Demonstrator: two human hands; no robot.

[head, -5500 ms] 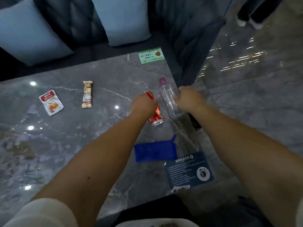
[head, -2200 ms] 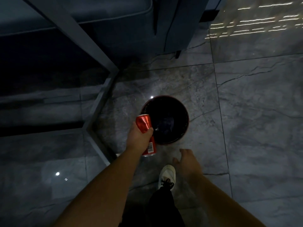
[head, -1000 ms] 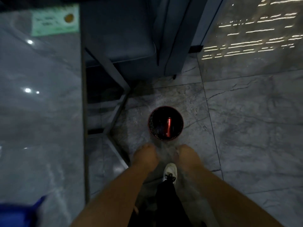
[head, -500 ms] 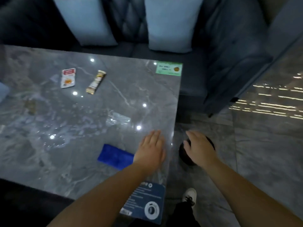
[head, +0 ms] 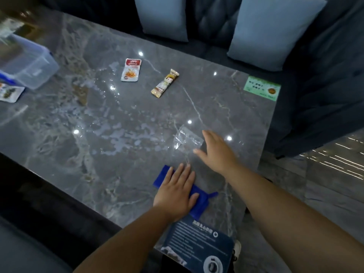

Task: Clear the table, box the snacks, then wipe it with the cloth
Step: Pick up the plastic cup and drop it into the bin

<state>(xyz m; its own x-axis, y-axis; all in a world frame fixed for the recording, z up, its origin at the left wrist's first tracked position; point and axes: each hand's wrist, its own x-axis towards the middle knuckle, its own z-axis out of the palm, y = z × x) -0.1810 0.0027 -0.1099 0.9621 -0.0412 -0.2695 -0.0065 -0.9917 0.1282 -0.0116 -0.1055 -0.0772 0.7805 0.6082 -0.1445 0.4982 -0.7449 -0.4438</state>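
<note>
My left hand lies flat, fingers spread, on the blue cloth near the front right of the grey marble table. My right hand hovers open just right of a clear plastic wrapper, fingertips at its edge. A red-and-white snack packet and a brown snack bar lie further back. A clear plastic box with blue trim stands at the far left, with another snack packet in front of it.
A green sticker marks the far right corner and a dark blue sticker the near right corner. A dark sofa with two pale blue cushions runs behind the table. Wet smears spread across the middle.
The can went into the floor bin and my view swung back to the table. My left hand has settled onto the blue cloth; my right hand moved from beside the table to the clear wrapper.
</note>
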